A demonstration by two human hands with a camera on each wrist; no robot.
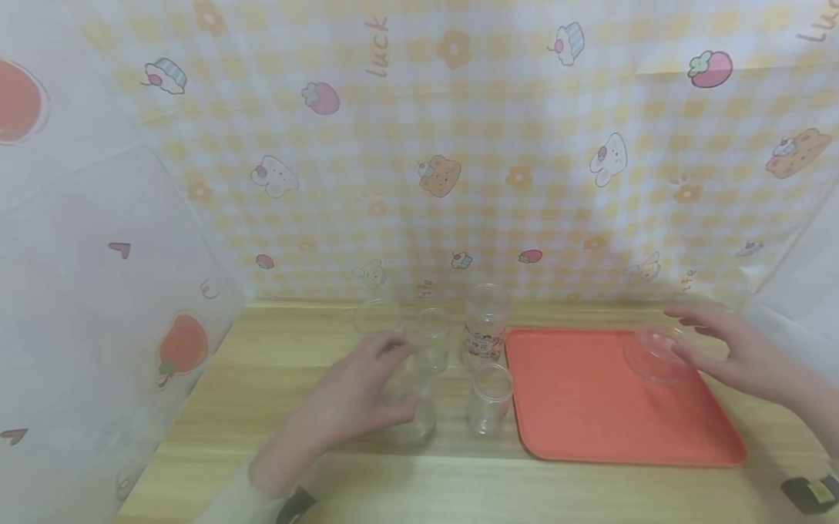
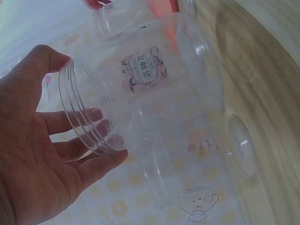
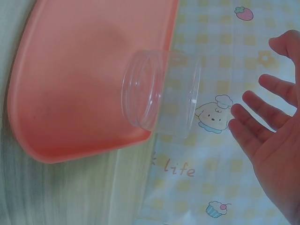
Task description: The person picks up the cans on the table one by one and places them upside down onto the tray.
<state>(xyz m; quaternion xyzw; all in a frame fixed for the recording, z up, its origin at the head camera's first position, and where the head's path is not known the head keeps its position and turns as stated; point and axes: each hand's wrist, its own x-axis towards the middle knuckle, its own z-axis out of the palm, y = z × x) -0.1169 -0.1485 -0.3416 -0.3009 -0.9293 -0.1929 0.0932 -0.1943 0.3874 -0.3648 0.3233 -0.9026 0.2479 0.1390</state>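
My left hand [image 1: 354,388] [image 2: 42,140] has its thumb and fingers round the threaded rim of a clear jar [image 1: 420,424] [image 2: 101,108], left of centre on the wooden table. A printed label [image 2: 144,69] shows through or on the clear plastic in the left wrist view; I cannot tell which. On the back right part of the red tray [image 1: 605,410] [image 3: 79,84] stands another clear jar [image 1: 655,358] [image 3: 161,93]. My right hand [image 1: 749,354] [image 3: 276,122] is just right of it, fingers spread and apart from it, holding nothing.
A tall labelled jar [image 1: 484,329] stands behind a smaller clear jar [image 1: 490,402], left of the tray. Two more clear containers, one narrow [image 1: 432,342] and one wide [image 1: 377,317], stand near the back edge. Patterned cloth [image 1: 526,135] hangs behind the table [image 1: 455,496].
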